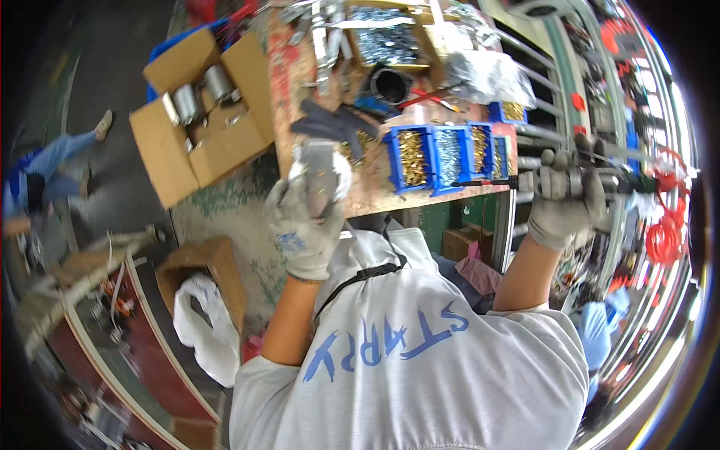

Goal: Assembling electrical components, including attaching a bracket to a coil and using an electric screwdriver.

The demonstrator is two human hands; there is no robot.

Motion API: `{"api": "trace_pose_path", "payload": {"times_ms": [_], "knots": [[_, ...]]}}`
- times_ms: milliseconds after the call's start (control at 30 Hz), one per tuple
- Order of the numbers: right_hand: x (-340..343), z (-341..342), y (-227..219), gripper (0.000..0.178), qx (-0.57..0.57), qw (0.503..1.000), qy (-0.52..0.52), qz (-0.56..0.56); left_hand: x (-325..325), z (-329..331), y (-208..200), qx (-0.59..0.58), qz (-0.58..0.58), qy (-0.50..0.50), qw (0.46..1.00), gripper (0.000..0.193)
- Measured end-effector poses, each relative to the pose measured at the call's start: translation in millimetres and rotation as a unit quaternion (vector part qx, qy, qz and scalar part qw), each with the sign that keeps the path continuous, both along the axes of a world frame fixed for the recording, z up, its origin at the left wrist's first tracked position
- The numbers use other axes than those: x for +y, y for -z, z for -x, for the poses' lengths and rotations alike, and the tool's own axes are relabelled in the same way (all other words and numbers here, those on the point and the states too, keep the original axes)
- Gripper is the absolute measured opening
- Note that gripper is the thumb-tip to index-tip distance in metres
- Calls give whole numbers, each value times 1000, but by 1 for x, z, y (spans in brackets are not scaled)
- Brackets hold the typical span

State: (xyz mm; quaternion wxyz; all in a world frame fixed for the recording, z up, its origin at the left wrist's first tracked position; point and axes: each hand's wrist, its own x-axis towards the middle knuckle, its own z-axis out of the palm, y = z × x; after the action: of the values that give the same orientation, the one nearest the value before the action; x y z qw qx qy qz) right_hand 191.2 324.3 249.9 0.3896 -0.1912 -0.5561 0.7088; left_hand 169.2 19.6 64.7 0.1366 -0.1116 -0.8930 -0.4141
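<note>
My left hand [304,234], in a grey work glove, is closed around a grey metal part [321,180] with a flat face and a pale rounded edge. It holds the part at the near edge of the workbench [367,196]. My right hand [562,201], gloved too, grips a power screwdriver [574,180] off the bench's right end. The tool's long dark bit [491,182] points left, passing in front of the blue bins. A blue bin of brass-coloured screws [412,157] and another of silvery screws [448,156] stand between the hands.
Dark grey strips [326,120] lie beyond my left hand, near a black cup-like container [390,84]. An open cardboard box [225,146] with metal cylinders stands left of the bench. Farther back is a box of silvery fasteners [384,37]. Another person [56,161] is far left.
</note>
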Motion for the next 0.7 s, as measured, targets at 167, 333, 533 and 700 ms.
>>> {"api": "trace_pose_path", "payload": {"times_ms": [167, 333, 533, 700], "knots": [[131, -48, 52, 26, -88, 961, 25, 260, 20, 11, -9, -32, 10, -12, 999, 70], [190, -60, 154, 14, -326, 924, 192, 53, 32, 4, -26, -98, 130, -49, 985, 67], [272, -56, 191, 39, -394, 893, 191, 102, 46, 11, -45, -227, 209, -69, 949, 68], [301, -58, 193, 16, -205, 937, 226, 169, 54, 20, -57, -279, 269, -103, 916, 58]]}}
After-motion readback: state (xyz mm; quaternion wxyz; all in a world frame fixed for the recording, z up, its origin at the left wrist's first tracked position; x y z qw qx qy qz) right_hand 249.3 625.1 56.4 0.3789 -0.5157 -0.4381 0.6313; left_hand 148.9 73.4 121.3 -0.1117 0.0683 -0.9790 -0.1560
